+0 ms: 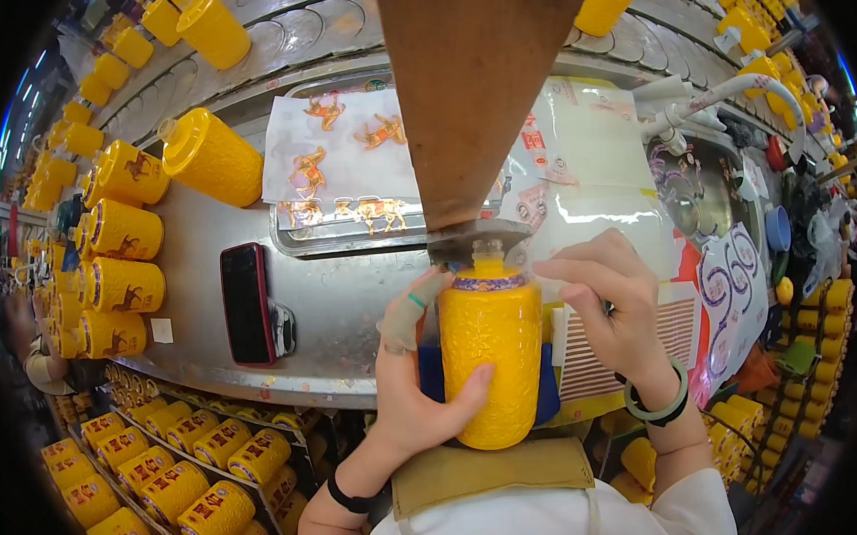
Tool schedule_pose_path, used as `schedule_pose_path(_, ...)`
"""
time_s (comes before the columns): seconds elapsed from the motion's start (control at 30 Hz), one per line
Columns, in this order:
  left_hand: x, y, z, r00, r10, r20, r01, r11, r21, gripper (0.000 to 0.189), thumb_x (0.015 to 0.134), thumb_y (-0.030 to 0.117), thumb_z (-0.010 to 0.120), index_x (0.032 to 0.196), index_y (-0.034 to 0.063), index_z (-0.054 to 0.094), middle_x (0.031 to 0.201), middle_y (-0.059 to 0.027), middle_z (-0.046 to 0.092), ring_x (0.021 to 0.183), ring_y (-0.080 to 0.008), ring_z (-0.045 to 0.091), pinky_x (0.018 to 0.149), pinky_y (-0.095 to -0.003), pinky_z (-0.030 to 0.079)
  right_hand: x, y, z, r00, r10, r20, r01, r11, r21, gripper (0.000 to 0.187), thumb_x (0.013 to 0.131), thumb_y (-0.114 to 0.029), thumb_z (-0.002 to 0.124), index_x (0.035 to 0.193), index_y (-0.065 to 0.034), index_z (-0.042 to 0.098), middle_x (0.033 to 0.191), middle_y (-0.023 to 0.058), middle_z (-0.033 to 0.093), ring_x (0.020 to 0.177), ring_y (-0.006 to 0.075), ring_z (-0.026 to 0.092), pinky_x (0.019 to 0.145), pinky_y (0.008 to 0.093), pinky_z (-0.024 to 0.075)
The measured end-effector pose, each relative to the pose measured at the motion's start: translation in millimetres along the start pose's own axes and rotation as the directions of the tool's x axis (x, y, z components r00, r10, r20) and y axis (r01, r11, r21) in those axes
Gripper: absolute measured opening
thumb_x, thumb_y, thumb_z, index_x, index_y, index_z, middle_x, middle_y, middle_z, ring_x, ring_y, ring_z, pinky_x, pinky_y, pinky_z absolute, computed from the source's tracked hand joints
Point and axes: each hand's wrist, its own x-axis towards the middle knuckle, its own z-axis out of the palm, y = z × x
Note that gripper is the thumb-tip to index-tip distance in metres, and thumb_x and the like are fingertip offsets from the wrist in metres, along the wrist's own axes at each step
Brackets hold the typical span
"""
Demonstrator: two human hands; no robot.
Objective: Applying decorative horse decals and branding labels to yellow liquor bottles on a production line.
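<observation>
My left hand [423, 382] is closed around the side of a yellow embossed bottle [494, 365], its thumb across the front and a covering with a green band on one finger. The bottle stands upright against my body, with a patterned purple band around its shoulder and a clear knob at the neck. Beside the shoulder, my right hand [609, 302] has bent, slightly parted fingers; I see nothing held in it. Horse-shaped red and gold decals [308, 171] lie on white sheets over a metal tray [356, 243]. Purple curved decals [720, 283] lie on a sheet at the right.
A phone [246, 304] lies on the metal table [192, 278], left of the tray. Yellow bottles [212, 158] stand at the left. A white curved faucet [740, 85] arches over a sink [698, 191]. A brown post [478, 86] blocks the upper middle. Crates of bottles [217, 510] sit below left.
</observation>
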Motion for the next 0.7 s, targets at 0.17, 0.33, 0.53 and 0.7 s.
schedule_pose_path(0.17,4.6,30.3,22.3,0.989,0.142,0.024,-0.139,0.895,0.424,0.077,0.072,0.017,0.090,0.139,0.0003,0.054,0.139,-0.0185,0.053,0.131,-0.0391,0.051,0.109,-0.0483,0.043,4.6,-13.1,11.8,0.998,-0.061,0.031,0.059,0.996,0.061,0.022,0.084,-0.016,0.078,0.105,-0.0107,0.080,0.097,0.0060,0.070,0.079,0.0248,0.058,0.072,0.0360,0.0495)
schedule_pose_path(0.33,3.8,22.6,18.6,0.994,0.107,-0.005,-0.100,0.947,0.305,0.075,0.072,0.015,0.090,0.137,0.0007,0.056,0.138,-0.0187,0.054,0.128,-0.0362,0.054,0.109,-0.0468,0.044,1.2,-7.6,12.5,0.998,-0.057,0.014,0.056,0.997,0.050,0.021,0.084,-0.016,0.078,0.105,-0.0109,0.080,0.096,0.0052,0.071,0.079,0.0243,0.058,0.072,0.0358,0.0500)
schedule_pose_path(0.53,-1.8,-12.0,-1.8,0.996,-0.080,0.026,0.084,0.962,-0.259,0.076,0.074,0.011,0.086,0.140,-0.0023,0.051,0.140,-0.0192,0.052,0.135,-0.0332,0.051,0.115,-0.0456,0.039,-4.6,5.0,-2.3,0.998,0.014,0.054,-0.011,0.998,-0.067,0.019,0.086,-0.015,0.077,0.105,-0.0111,0.080,0.093,0.0045,0.072,0.079,0.0241,0.058,0.072,0.0357,0.0498)
schedule_pose_path(0.7,7.5,29.1,8.3,0.989,0.133,0.060,-0.146,0.932,0.333,0.076,0.074,0.019,0.088,0.138,-0.0004,0.054,0.139,-0.0182,0.053,0.132,-0.0371,0.051,0.113,-0.0496,0.040,2.2,-10.3,7.2,0.999,-0.040,0.017,0.040,0.999,0.024,0.022,0.086,-0.016,0.077,0.107,-0.0111,0.079,0.096,0.0052,0.071,0.078,0.0236,0.057,0.071,0.0356,0.0491)
